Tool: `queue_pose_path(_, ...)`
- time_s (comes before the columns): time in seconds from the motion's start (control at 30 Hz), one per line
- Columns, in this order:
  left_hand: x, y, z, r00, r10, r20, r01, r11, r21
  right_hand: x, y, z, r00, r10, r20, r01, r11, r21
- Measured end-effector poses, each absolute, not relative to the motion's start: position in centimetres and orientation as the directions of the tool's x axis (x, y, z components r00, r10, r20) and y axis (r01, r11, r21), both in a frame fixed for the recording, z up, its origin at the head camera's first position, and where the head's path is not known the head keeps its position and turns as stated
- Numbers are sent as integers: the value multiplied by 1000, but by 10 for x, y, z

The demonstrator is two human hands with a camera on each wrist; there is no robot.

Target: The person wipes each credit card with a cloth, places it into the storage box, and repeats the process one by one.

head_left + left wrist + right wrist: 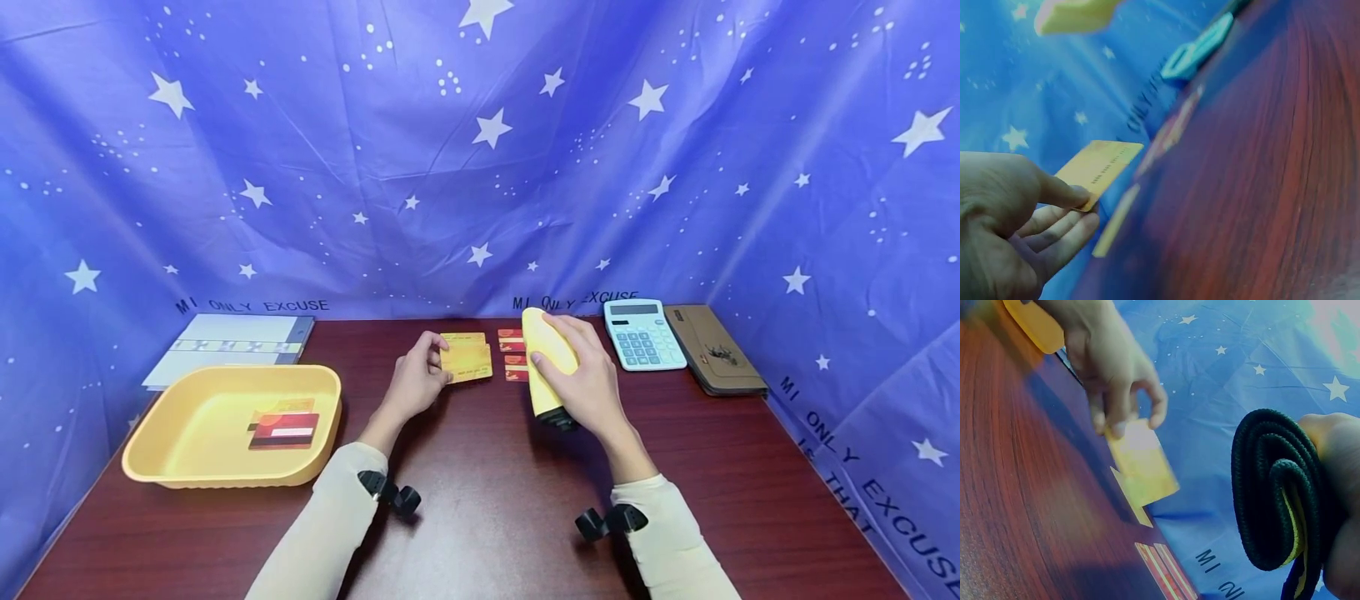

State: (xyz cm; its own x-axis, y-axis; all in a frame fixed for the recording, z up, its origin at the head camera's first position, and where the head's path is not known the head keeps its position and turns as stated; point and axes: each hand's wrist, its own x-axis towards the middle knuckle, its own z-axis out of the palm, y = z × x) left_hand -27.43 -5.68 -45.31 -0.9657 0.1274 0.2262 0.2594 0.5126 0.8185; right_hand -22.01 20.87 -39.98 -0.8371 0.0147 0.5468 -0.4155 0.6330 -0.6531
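My left hand (417, 375) pinches a yellow card (1100, 169) between thumb and fingers, raised a little off the table. Another yellow card (1116, 222) lies on the table below it. In my right hand (588, 371) is a folded yellow cloth (547, 358) with a thick dark woven edge (1254, 481), gripped with the thumb on one side and fingers on the other. It is above the table. Two red cards (516, 368) lie just left of the cloth, which partly covers them in the head view.
A yellow basin (172, 475) with red and yellow cards (282, 431) inside stands at the left. Behind it lies a white notebook (225, 329). At the back right are a light blue calculator (643, 333) and a brown wallet-like case (708, 346). A starry blue curtain (420, 167) surrounds the table.
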Motion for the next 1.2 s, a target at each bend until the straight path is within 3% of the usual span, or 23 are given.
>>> queue_pose_path(0.23,-250,-59,-427,-947,81,311,321,307,896,-218,206,-400,-833,9,554,-429,622,-655)
queue_pose_path(0.47,-234,-60,-409,-929,32,369,367,217,905,-214,201,-396,-819,-4,574,-454,617,-643)
queue_pose_path(1.2,-224,-56,-398,-945,50,323,319,-73,945,-204,182,-394,-762,-91,642,-549,617,-564)
